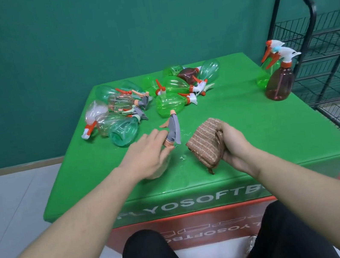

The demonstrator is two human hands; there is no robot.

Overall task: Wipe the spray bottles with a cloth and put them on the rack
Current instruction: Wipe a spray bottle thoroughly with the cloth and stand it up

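head view: left grip (149, 154) pinches a grey spray head (173, 131) above the desk (256, 137); right grip (231, 144), just beside it, clutches the folded cloth (206, 143). beyond both lie spray bottles (171, 102).

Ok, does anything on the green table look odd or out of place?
Yes. The left hand holds a grey spray head with no bottle visible under it, so it looks detached. Most spray bottles lie toppled in a heap at the table's far side; two stand upright near the rack.
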